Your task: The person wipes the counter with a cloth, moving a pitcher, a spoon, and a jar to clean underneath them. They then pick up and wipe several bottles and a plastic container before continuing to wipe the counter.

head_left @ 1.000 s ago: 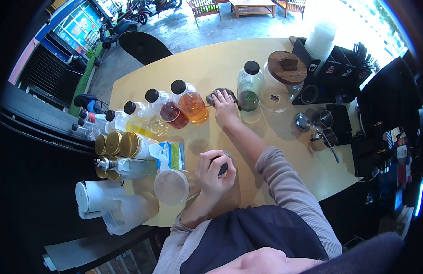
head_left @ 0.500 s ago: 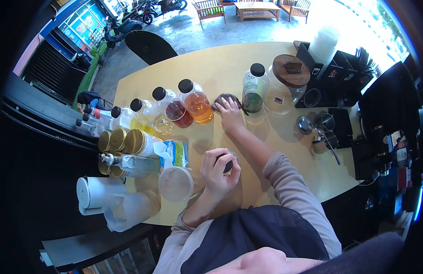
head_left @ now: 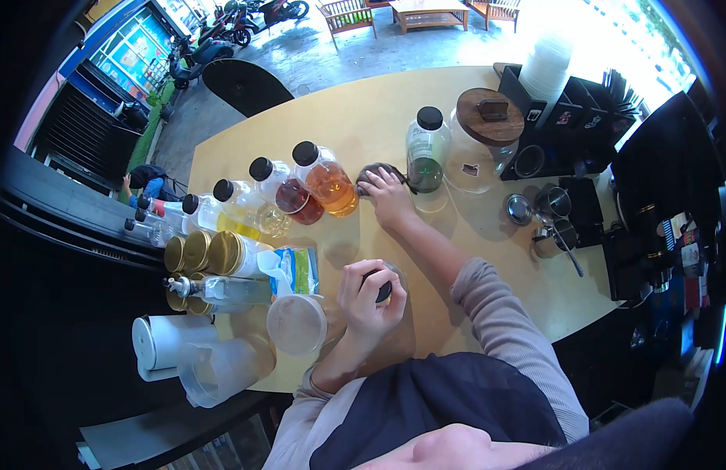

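Observation:
My left hand [head_left: 371, 298] is closed round the black cap of a clear bottle [head_left: 398, 280], whose body is mostly hidden beneath it. Farther out on the table, my right hand [head_left: 388, 196] presses flat, fingers spread, on a dark cloth [head_left: 371, 178]. The cloth lies between a bottle of orange liquid [head_left: 331, 188] and a bottle with dark green liquid [head_left: 425, 160]. Left of the orange one stands a bottle of red liquid [head_left: 296, 196], then one with yellow liquid [head_left: 239, 219].
A wood-lidded glass jar [head_left: 472, 164] and a black organizer [head_left: 566, 129] with stacked cups stand at right. Metal cups [head_left: 555, 202] sit nearer. At left are gold-lidded jars [head_left: 226, 252], a wipes pack [head_left: 300, 270], a round tub [head_left: 296, 325] and a plastic pitcher [head_left: 222, 368].
The camera view has shifted slightly. My right hand stays on the cloth and my left hand stays on the bottle cap. A person in the left background shows more fully.

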`<state>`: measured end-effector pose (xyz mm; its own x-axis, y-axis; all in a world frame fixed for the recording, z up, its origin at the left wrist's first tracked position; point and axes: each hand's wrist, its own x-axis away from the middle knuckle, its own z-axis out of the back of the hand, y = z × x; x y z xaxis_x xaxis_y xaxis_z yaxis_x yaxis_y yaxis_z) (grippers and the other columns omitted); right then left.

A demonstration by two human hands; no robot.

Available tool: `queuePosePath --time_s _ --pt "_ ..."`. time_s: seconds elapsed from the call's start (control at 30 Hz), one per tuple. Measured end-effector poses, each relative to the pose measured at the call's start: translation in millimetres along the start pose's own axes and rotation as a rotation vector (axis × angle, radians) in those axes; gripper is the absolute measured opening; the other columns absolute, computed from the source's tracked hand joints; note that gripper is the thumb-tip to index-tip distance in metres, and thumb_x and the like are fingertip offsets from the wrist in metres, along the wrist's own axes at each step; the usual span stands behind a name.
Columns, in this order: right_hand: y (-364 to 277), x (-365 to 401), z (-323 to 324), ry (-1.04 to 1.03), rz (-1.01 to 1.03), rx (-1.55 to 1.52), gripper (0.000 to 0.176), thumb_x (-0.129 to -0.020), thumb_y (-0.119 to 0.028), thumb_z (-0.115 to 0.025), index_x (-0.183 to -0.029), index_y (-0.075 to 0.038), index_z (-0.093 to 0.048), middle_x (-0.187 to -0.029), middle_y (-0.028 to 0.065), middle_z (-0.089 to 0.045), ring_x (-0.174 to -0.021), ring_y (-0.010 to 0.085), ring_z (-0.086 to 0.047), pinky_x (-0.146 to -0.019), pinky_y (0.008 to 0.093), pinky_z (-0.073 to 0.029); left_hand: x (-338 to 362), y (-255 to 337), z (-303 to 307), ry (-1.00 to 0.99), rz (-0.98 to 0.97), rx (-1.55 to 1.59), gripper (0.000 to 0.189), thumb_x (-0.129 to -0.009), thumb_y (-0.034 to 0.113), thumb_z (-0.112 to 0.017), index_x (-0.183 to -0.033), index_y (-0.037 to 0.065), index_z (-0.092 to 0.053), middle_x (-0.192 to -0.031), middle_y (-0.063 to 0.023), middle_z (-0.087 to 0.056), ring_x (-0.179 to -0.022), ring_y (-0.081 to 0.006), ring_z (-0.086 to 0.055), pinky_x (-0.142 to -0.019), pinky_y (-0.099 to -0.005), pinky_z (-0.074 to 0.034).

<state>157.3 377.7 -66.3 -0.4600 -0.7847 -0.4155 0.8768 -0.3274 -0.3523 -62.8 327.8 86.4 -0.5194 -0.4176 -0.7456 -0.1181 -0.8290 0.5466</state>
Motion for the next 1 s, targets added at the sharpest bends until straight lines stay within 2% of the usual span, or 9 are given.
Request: queuePosePath --time_s 0.13,0.33,0.47,0.5,0.67,0.73,0.87,0.9,1.0 --pt "7.9 -22.7 -3.4 -0.084 0.003 0.005 0.046 -0.09 -0.013 -0.055 -0.135 -0.02 -0.063 -0.151 0.0095 -0.051 -0.145 0.0322 -0.039 -0.121 0.0477 -0.027 0.3 -0.6 0.5 -0.005 0.002 0.0 0.021 -0.07 0.003 -0.072 -0.088 0.009 -0.063 -0.093 -0.0094 -0.061 -0.08 -0.0286 -0.062 -0.069 -0.0381 -0.052" --pt "4.1 -35.0 -15.5 0.0 -0.132 0.022 0.049 -0.093 -0.016 -0.05 -0.141 -0.019 -0.057 -0.155 0.0109 -0.046 -0.148 0.0322 -0.035 -0.123 0.0476 -0.023 0.9 2.3 2.3 -0.03 0.005 0.007 0.018 -0.073 -0.001 -0.069 -0.089 0.004 -0.062 -0.094 -0.0135 -0.061 -0.085 -0.0277 -0.063 -0.072 -0.0358 -0.052" --pt "1.6 -30.0 -31.2 0.11 -0.221 0.106 0.054 -0.092 -0.014 -0.049 -0.146 -0.014 -0.051 -0.152 0.0164 -0.047 -0.144 0.039 -0.038 -0.121 0.0494 -0.025 -1.8 4.7 0.5 0.011 0.01 -0.021 0.02 -0.072 0.002 -0.071 -0.088 0.007 -0.063 -0.094 -0.0103 -0.062 -0.081 -0.0296 -0.062 -0.069 -0.0384 -0.052" --pt "-1.8 -26.8 -29.2 0.096 -0.246 0.093 0.058 -0.092 -0.015 -0.049 -0.15 -0.009 -0.045 -0.154 0.0199 -0.044 -0.145 0.0416 -0.035 -0.122 0.0499 -0.023 -2.1 5.4 1.1 0.01 0.011 -0.025 0.019 -0.072 0.002 -0.071 -0.089 0.007 -0.063 -0.094 -0.0107 -0.062 -0.081 -0.0299 -0.062 -0.069 -0.0384 -0.052" --pt "-15.0 14.3 -9.7 0.053 -0.246 0.111 0.061 -0.091 -0.015 -0.048 -0.151 -0.003 -0.04 -0.157 0.0236 -0.037 -0.147 0.044 -0.029 -0.121 0.0506 -0.022 -0.6 6.7 -0.5 0.02 0.022 -0.008 0.018 -0.074 0.001 -0.071 -0.089 0.006 -0.062 -0.094 -0.012 -0.062 -0.081 -0.0303 -0.062 -0.071 -0.0391 -0.051" --pt "-18.5 38.5 3.0 0.028 -0.163 0.083 0.059 -0.092 -0.015 -0.048 -0.149 -0.002 -0.042 -0.156 0.0243 -0.037 -0.146 0.0448 -0.03 -0.121 0.0507 -0.023 -1.0 7.3 -0.6 0.021 0.02 0.004 0.018 -0.075 0.001 -0.071 -0.09 0.005 -0.062 -0.094 -0.0124 -0.062 -0.082 -0.0304 -0.062 -0.071 -0.0394 -0.051" --pt "-16.5 85.1 28.3 -0.089 -0.084 -0.106 0.059 -0.088 -0.014 -0.055 -0.146 -0.013 -0.051 -0.158 0.0154 -0.039 -0.148 0.0381 -0.029 -0.123 0.0483 -0.022 -1.1 8.1 -0.6 0.014 0.038 -0.003 0.018 -0.075 0.0 -0.071 -0.09 0.005 -0.062 -0.093 -0.0131 -0.063 -0.083 -0.0304 -0.062 -0.072 -0.0392 -0.051" --pt "-15.7 94.9 32.6 -0.056 -0.064 -0.155 0.053 -0.085 -0.013 -0.061 -0.137 -0.019 -0.062 -0.155 0.0106 -0.045 -0.147 0.034 -0.034 -0.122 0.0477 -0.025 -0.5 8.0 -0.6 0.015 0.043 -0.007 0.018 -0.075 0.0 -0.071 -0.09 0.004 -0.062 -0.093 -0.0133 -0.063 -0.083 -0.0304 -0.062 -0.072 -0.039 -0.051" --pt "-3.6 113.5 43.7 -0.102 0.077 -0.286 0.046 -0.082 -0.01 -0.062 -0.126 -0.021 -0.071 -0.15 0.0094 -0.052 -0.144 0.0326 -0.041 -0.121 0.047 -0.029 -1.4 9.4 -0.3 0.011 0.051 -0.006 0.017 -0.075 0.0 -0.071 -0.09 0.004 -0.062 -0.093 -0.0135 -0.062 -0.083 -0.0303 -0.062 -0.072 -0.0387 -0.051"
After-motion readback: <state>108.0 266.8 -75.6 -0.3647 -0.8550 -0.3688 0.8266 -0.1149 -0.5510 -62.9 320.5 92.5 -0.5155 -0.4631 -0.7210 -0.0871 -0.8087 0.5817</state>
